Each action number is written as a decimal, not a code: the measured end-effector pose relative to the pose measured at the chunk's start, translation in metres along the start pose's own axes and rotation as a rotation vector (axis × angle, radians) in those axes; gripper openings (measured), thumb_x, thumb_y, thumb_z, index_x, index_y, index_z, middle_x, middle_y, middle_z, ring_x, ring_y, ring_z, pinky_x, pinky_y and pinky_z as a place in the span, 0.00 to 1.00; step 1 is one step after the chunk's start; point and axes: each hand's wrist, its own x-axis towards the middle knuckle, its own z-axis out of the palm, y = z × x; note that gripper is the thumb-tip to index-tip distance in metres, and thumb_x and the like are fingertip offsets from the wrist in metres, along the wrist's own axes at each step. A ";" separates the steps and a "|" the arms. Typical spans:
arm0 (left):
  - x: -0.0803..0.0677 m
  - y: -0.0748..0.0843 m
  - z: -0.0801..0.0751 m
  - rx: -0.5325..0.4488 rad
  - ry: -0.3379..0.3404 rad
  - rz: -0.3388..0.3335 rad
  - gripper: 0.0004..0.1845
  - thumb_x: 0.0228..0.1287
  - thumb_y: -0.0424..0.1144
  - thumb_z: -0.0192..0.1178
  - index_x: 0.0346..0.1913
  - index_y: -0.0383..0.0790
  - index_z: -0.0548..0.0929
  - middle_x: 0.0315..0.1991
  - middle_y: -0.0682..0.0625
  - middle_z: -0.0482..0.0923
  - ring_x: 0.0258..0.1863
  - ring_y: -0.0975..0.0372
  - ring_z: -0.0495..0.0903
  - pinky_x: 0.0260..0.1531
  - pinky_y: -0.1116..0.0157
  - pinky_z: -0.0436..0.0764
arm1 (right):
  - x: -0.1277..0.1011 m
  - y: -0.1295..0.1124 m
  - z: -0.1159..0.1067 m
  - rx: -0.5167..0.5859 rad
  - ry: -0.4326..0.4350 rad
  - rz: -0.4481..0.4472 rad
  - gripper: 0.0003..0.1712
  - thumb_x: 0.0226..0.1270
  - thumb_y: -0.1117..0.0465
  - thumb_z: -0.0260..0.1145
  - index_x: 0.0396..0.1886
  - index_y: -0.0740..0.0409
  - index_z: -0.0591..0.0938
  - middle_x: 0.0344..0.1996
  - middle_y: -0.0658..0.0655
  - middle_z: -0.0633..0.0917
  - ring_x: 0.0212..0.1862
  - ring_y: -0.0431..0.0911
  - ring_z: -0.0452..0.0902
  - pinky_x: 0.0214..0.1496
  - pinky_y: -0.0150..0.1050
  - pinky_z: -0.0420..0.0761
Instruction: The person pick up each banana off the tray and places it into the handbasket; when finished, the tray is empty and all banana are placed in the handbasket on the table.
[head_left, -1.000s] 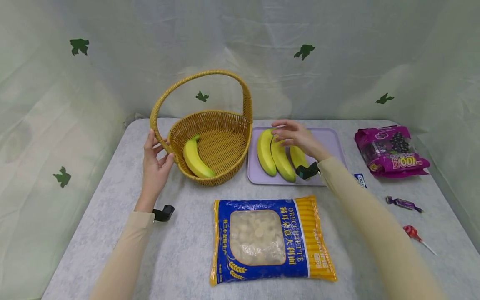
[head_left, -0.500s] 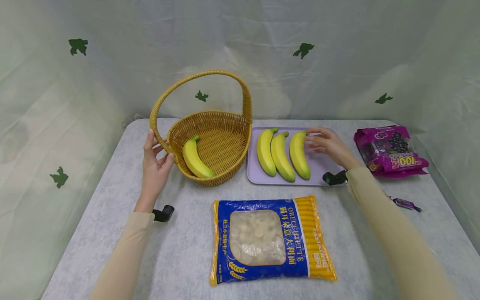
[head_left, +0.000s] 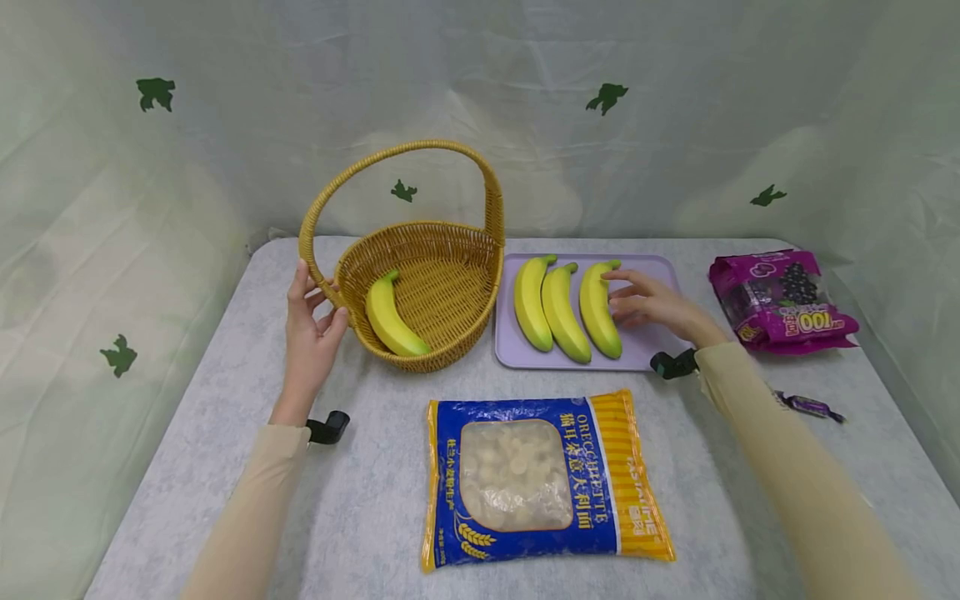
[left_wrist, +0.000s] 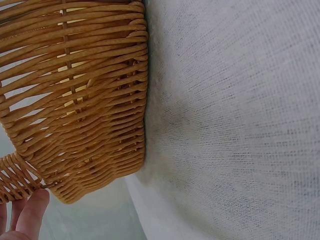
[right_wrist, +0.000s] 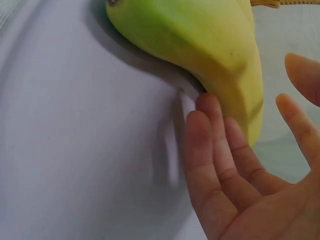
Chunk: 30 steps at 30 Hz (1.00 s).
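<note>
Grey tablecloth (head_left: 375, 517): right hand (head_left: 652, 307) seemingly touches rightmost banana (head_left: 599, 310).

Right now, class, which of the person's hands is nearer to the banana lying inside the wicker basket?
The left. The left hand holds the basket at its handle base, just beside the banana inside. The right hand lies across on the lilac tray, touching the rightmost tray banana.

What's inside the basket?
One yellow banana lies inside the wicker basket, against its left side. The rest of the woven bottom shows bare. The near wall hides a small strip of the floor. The left hand holds the handle's base.
</note>
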 end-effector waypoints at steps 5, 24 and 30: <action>0.000 0.000 0.000 0.004 0.002 -0.004 0.40 0.69 0.27 0.51 0.75 0.49 0.42 0.61 0.47 0.60 0.59 0.46 0.67 0.48 0.72 0.75 | 0.002 -0.001 0.007 -0.035 -0.042 -0.034 0.39 0.70 0.57 0.59 0.76 0.55 0.54 0.64 0.74 0.62 0.50 0.59 0.76 0.54 0.56 0.75; 0.000 0.000 0.000 -0.008 0.001 0.007 0.40 0.69 0.27 0.51 0.75 0.52 0.42 0.61 0.43 0.60 0.58 0.43 0.67 0.48 0.72 0.75 | 0.016 -0.011 0.026 -0.233 0.087 -0.065 0.36 0.67 0.57 0.64 0.72 0.54 0.61 0.52 0.69 0.68 0.32 0.56 0.70 0.35 0.42 0.73; 0.000 -0.002 0.001 -0.010 0.004 0.016 0.40 0.69 0.27 0.51 0.75 0.52 0.42 0.61 0.42 0.60 0.58 0.44 0.67 0.49 0.71 0.75 | 0.009 -0.020 0.023 -0.147 0.077 -0.080 0.38 0.67 0.55 0.64 0.73 0.51 0.60 0.61 0.68 0.64 0.53 0.58 0.67 0.46 0.46 0.74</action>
